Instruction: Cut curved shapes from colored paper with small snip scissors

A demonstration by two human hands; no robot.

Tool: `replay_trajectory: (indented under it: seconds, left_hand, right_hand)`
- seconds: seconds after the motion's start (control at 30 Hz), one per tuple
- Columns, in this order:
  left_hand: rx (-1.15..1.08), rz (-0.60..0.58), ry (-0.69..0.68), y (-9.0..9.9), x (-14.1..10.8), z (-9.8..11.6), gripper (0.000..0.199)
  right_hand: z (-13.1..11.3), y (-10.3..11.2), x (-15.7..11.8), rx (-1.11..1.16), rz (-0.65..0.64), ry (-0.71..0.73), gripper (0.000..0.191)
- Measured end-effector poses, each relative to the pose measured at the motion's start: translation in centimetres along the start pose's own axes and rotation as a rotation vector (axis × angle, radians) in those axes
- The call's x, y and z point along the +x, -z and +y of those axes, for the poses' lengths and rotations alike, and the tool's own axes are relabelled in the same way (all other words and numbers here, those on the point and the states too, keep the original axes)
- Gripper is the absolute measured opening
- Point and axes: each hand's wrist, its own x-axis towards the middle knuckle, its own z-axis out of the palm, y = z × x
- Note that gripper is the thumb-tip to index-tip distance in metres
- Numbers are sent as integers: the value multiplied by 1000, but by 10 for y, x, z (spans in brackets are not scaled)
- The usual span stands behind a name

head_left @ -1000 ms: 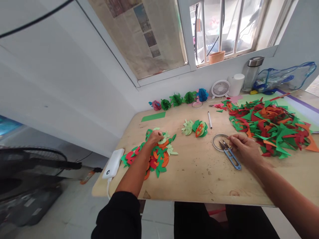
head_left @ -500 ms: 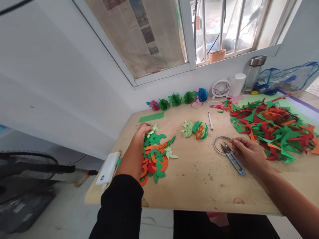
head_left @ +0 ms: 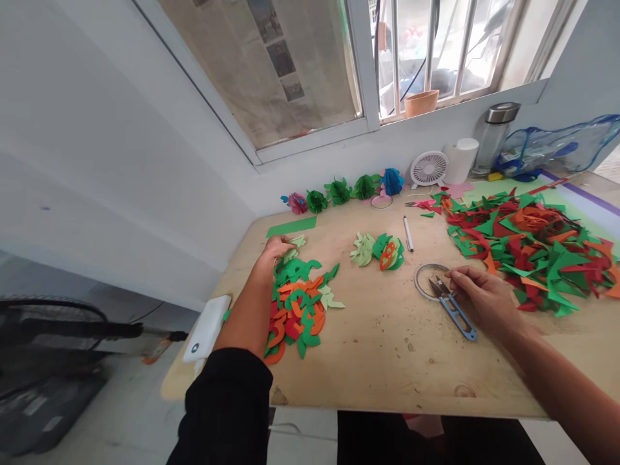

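At the far left of the table, my left hand (head_left: 279,248) has its fingers closed on a light green paper cutout (head_left: 298,241). Below it spreads a pile of green, orange and red paper cutouts (head_left: 293,307). My right hand (head_left: 477,290) rests on the right side, its thumb and fingers pinched at the edge of a thin grey ring (head_left: 420,289). Blue-handled thread snips (head_left: 454,310) lie beside that hand, blades across the ring. Between the hands sit a light green cutout stack (head_left: 362,250) and a green stack (head_left: 389,252) topped with orange.
A large heap of paper scraps (head_left: 533,248) covers the right side. A white pen (head_left: 408,234) lies mid-table. Along the wall stand folded paper ornaments (head_left: 339,191), a small fan (head_left: 429,169) and a glass bottle (head_left: 494,145). A white power bank (head_left: 206,328) sits at the left edge.
My left hand has shifted slightly left at the light green cutouts. My right hand, the snips and the ring stay where they were. The view has tilted a little.
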Motion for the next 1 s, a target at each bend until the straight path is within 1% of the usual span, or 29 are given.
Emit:
replay_trajectory:
  seconds: [0.1, 0.2, 0.27, 0.33, 0.37, 0.4, 0.47, 0.5, 0.57, 0.67, 0.73, 0.8, 0.87, 1.0]
  left_hand:
    - [-69, 103, -51, 4, -13, 9, 24]
    - [-152, 176, -107, 8, -25, 21, 25]
    - [-196, 209, -132, 12, -34, 29, 27]
    - [-227, 210, -145, 15, -46, 35, 31]
    - [-240, 189, -149, 15, -54, 37, 33]
    - [-264, 116, -154, 15, -63, 39, 36]
    - [-241, -108, -141, 9, -82, 41, 42]
    - [-198, -209, -136, 4, -92, 41, 42]
    - [-50, -394, -137, -8, -109, 41, 36]
    - [184, -528, -192, -27, -128, 37, 26]
    - [301, -563, -252, -37, -135, 34, 25]
    - [363, -576, -296, -43, -139, 31, 26]
    - [406, -572, -322, -47, -142, 28, 25]
    - [448, -545, -331, -49, -146, 27, 23]
  right_hand:
    - [-1, 0, -1, -24, 7, 37, 33]
    - [-2, 0, 0, -40, 17, 89, 32]
    - [-3, 0, 0, -45, 19, 101, 31]
    - [-5, 1, 0, -56, 17, 101, 29]
    - [-6, 1, 0, -62, 21, 101, 27]
    - [-7, 1, -1, -67, 24, 101, 26]
    - [-8, 2, -1, -75, 37, 97, 25]
    - [-9, 2, -1, -72, 41, 98, 24]
    - [-8, 1, -1, -48, 39, 91, 22]
    - [-5, 1, 0, -22, 38, 92, 20]
    - [-2, 2, 1, -27, 48, 105, 19]
    - [-1, 3, 2, -40, 53, 114, 19]
    - [0, 3, 2, -56, 51, 119, 19]
    - [0, 4, 2, -91, 59, 120, 17]
